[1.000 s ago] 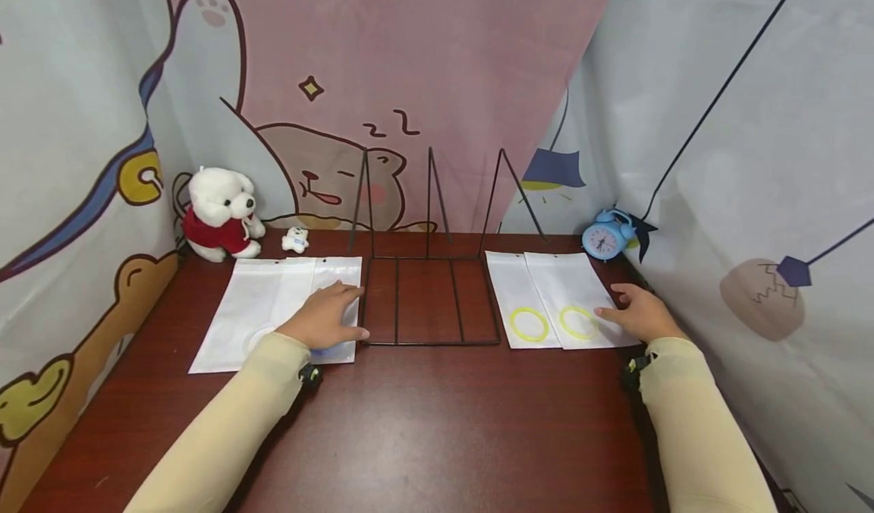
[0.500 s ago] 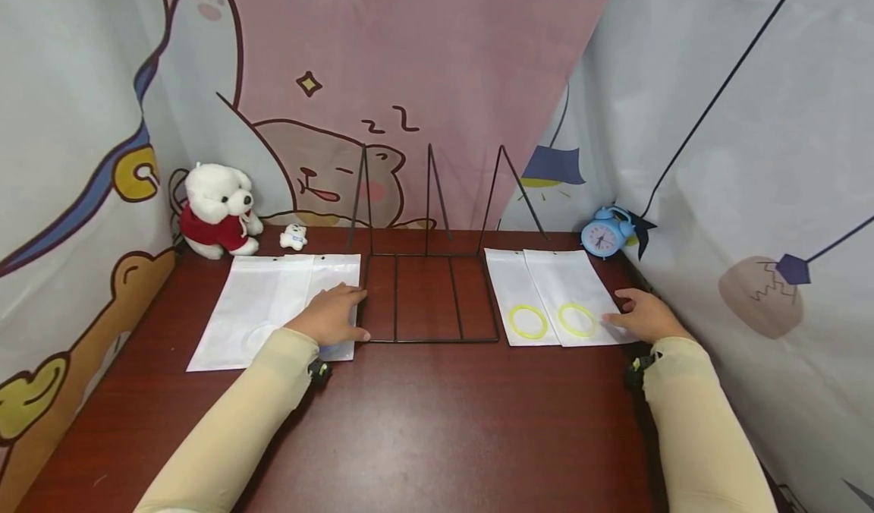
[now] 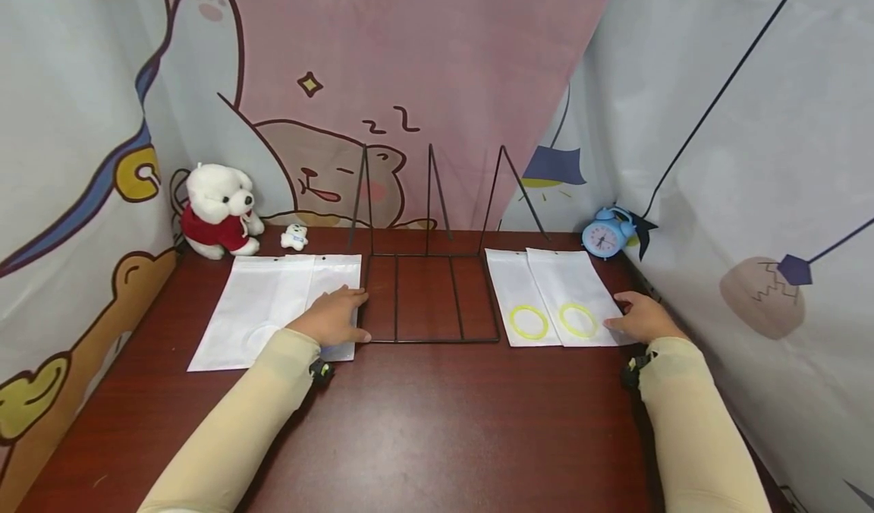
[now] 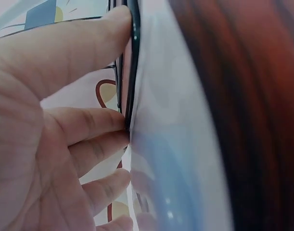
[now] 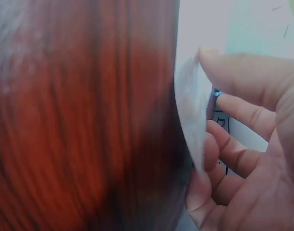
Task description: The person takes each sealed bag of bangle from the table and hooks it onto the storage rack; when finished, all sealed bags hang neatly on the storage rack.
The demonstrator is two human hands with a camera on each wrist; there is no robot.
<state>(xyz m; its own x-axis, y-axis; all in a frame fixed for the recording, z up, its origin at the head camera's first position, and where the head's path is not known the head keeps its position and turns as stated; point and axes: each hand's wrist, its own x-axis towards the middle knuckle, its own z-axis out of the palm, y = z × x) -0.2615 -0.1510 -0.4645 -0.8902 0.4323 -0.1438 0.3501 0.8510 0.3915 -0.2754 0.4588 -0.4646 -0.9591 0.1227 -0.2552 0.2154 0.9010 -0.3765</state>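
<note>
Barely any change from a second ago tbh, just the left hand [image 3: 331, 317] a touch farther right, toward the black wire rack [image 3: 430, 341] mid-frame. Fingers spread, thumb and fingertips against the rack's left edge, so touching, not clenched. Right hand [image 3: 645, 318], right side of the frame, is pinching the outer edge of a white pouch [image 3: 570, 281], thumb on one face, curled fingers behind. Counts: four pouches, an overlapping left pair [image 3: 262, 289] and an overlapping right pair; two yellow rings [image 3: 528, 338] showing at the right; one rack, three uprights; two plush toys [image 3: 217, 228] far left; one blue alarm clock [image 3: 604, 240].
</note>
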